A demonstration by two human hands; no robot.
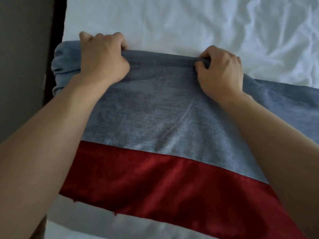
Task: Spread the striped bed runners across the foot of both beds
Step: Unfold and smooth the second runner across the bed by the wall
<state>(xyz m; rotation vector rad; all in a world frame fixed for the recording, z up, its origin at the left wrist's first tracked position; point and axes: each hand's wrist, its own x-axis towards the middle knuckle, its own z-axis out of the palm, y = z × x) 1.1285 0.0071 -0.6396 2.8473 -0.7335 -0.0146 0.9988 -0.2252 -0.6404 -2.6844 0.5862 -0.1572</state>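
A striped bed runner [155, 118] lies across a white bed [172, 23]. It has a wide grey-blue band on the far side and a red band [155, 183] nearer to me. My left hand [101, 61] grips the runner's far grey edge near the bed's left side. My right hand [221, 69] grips the same edge further right, and the hem is rolled taut between the two hands. The runner's left end is bunched at the bed's left edge and its right part runs out of view.
The white sheet beyond the runner is wrinkled at the far right [276, 31]. A dark bed frame edge [57, 28] and a grey floor [25, 66] lie to the left. A strip of white bedding [103, 226] shows below the red band.
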